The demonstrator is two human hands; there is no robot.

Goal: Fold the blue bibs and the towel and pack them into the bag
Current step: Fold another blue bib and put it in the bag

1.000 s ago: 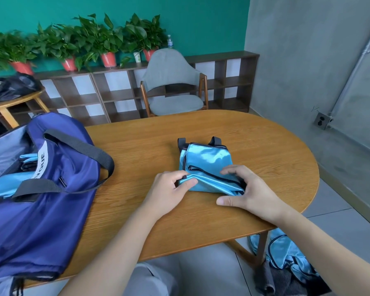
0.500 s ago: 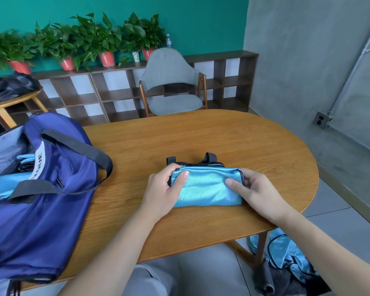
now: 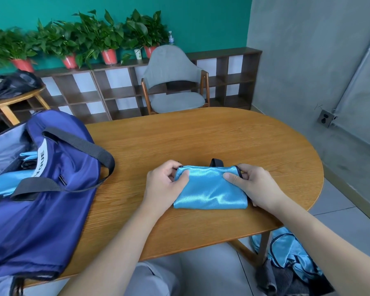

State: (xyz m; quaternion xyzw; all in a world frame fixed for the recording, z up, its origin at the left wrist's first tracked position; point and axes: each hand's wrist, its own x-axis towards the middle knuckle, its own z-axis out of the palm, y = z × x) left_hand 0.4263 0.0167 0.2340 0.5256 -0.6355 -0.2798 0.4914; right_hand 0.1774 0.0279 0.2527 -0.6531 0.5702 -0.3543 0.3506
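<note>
Table (image 3: 201, 135): far half bare wood.
Bib (image 3: 210, 189): folded, near edge.
Left hand (image 3: 162, 186), right hand (image 3: 254, 184): pinching bib's ends.
Bag (image 3: 41, 199): open, left edge.

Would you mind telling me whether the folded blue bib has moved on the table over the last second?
Yes. The folded blue bib now lies nearer the table's near edge and is folded smaller.

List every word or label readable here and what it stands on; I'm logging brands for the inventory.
"QUE": black letters on the white label of the navy bag; the start of the word is hidden in a fold.
Water bottle on the shelf: label too small to read.
</note>
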